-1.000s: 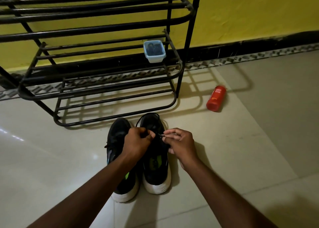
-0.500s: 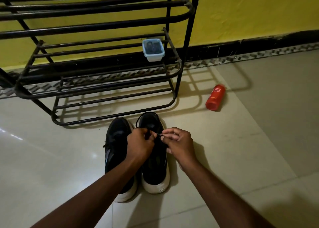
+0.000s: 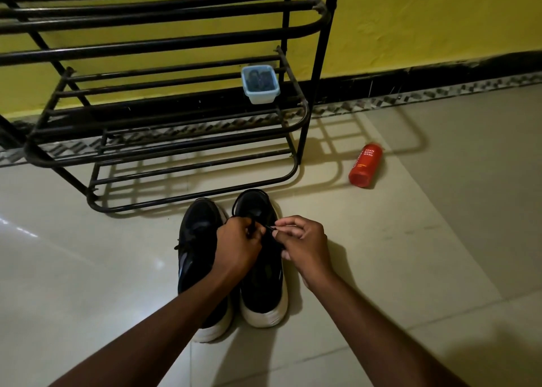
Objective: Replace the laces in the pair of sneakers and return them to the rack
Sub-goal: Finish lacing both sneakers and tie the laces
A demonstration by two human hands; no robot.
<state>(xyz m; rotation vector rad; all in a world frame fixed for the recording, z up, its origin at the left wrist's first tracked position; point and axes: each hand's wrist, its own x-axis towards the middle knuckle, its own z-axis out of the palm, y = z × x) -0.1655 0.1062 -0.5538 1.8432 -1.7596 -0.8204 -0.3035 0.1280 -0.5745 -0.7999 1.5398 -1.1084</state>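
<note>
Head view: two black sneakers, left (image 3: pixel 196 240) and right (image 3: pixel 261 295), lie side by side on the floor just before the rack (image 3: pixel 164 46), long axes running toward it, toes nearest it. Over the right sneaker, the left hand (image 3: pixel 237 247) curls round a black lace (image 3: pixel 269 229); the right hand (image 3: pixel 305 246) pinches its end. A blue tub (image 3: pixel 260 84) sits on the rack; a red bottle (image 3: pixel 365 165) lies right of it.
</note>
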